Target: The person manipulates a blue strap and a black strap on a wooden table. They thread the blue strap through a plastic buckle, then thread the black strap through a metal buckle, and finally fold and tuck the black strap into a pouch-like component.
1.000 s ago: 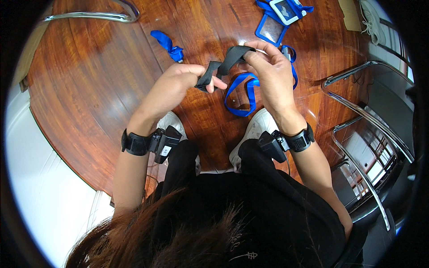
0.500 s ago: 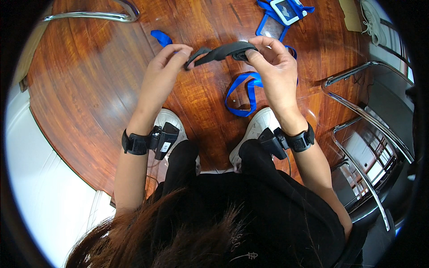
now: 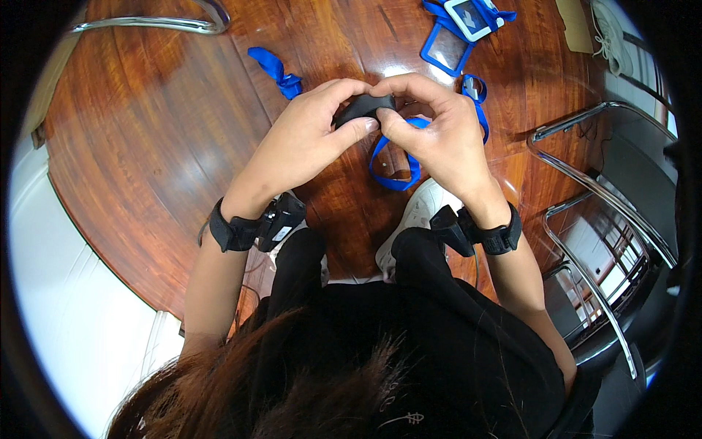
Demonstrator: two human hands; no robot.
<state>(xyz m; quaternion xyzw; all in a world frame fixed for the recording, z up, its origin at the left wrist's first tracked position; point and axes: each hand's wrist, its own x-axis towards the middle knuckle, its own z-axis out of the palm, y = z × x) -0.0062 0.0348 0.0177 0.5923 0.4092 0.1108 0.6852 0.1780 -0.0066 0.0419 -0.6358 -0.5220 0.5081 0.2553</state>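
Observation:
A black strap (image 3: 361, 110), wound into a compact roll, is held between my two hands above the wooden floor. My left hand (image 3: 303, 139) closes on its left end, with the thumb along the near side. At its right end, my right hand (image 3: 446, 139) pinches it between thumb and curled fingers. The fingertips of both hands nearly meet over the roll, hiding part of it. Beneath my right hand lies a loop of blue lanyard (image 3: 415, 173). A bunched blue lanyard (image 3: 287, 83) rests on the floor just beyond my left hand.
Blue-framed badge holder (image 3: 447, 50) and white-framed badge holder (image 3: 472, 22) lie at the far right. Metal-framed chairs (image 3: 585, 159) stand on the right; a chrome chair leg (image 3: 157, 25) reaches in far left. My white shoe (image 3: 423, 206) is below. A sneaker (image 3: 613, 44) sits far right.
My hands have come together, the left moving right. The strap, with a length stretched between them before, is now gathered into a compact roll.

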